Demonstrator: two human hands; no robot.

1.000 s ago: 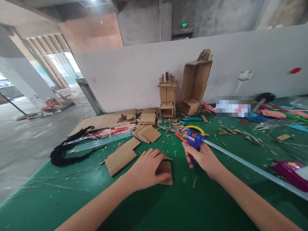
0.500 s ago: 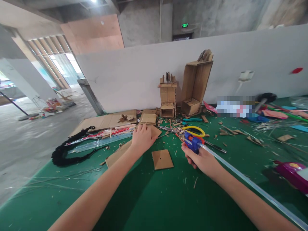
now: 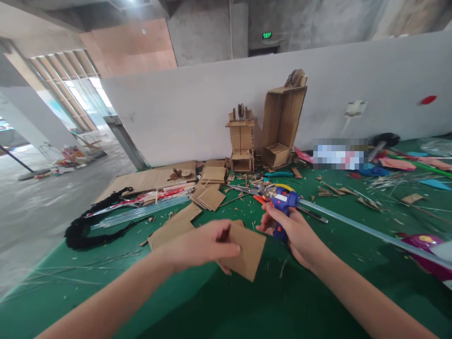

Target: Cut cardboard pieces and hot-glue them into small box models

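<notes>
My left hand (image 3: pixel 208 247) is closed on a square cardboard piece (image 3: pixel 249 252), thumb on its face and fingers behind it. Behind that piece an edge of more cardboard shows; the piece with a hole is mostly hidden. In my right hand (image 3: pixel 294 230) is a blue glue gun (image 3: pixel 282 202), with a long clear glue stick (image 3: pixel 346 220) running out of its back toward the lower right. Its nozzle points left, above a pair of scissors (image 3: pixel 243 189) with yellow handles. A small stack of cardboard squares (image 3: pixel 212 197) lies beyond my left hand.
Two cardboard structures, a small one (image 3: pixel 242 141) and a taller one (image 3: pixel 284 125), stand against the white partition (image 3: pixel 190 108). Black yarn (image 3: pixel 79 230) and clear sticks (image 3: pixel 141 213) lie at left. A purple object (image 3: pixel 423 249) sits at right. Cardboard scraps litter the green table (image 3: pixel 226 315).
My left hand has come back from the cardboard stack, now holding a square piece above the table's near part. The glue gun stays in my right hand, turned slightly.
</notes>
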